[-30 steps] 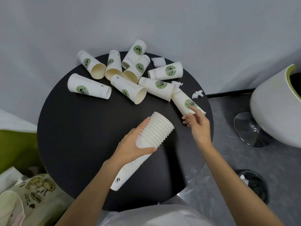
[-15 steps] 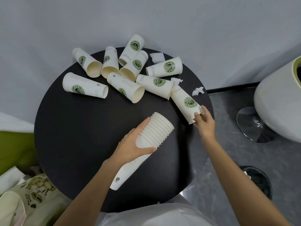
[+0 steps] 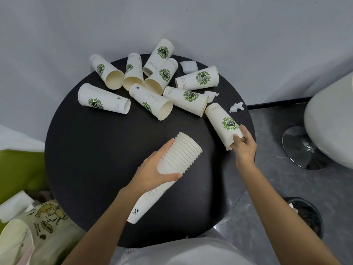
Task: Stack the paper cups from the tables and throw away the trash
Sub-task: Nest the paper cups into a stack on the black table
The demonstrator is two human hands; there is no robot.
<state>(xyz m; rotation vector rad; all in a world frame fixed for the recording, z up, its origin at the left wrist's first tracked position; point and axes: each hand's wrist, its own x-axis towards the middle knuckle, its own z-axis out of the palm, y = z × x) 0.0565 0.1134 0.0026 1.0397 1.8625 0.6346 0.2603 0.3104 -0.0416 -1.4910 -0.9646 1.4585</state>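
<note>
A round black table (image 3: pixel 91 153) carries several white paper cups with green logos, all lying on their sides along its far half. My left hand (image 3: pixel 152 173) grips a stack of nested cups (image 3: pixel 181 152), tilted with the rims pointing up and to the right. My right hand (image 3: pixel 244 148) pinches the rim of a single cup (image 3: pixel 219 121) lying near the table's right edge, thumb outside and fingers at the opening. Crumpled tissue (image 3: pixel 236 107) lies just beyond that cup, another scrap (image 3: pixel 212 94) next to it, and a folded napkin (image 3: pixel 189 66) sits at the far edge.
A black waste bin (image 3: pixel 305 217) with paper inside stands on the grey floor at the lower right. A white chair on a chrome base (image 3: pixel 301 148) is to the right. A printed tote bag (image 3: pixel 38 230) and a green seat (image 3: pixel 19 173) are at the left. A grey wall lies behind.
My right hand moved from resting on the single cup's side to its rim and now pinches it. The cup has shifted slightly. My left hand keeps holding the stack still.
</note>
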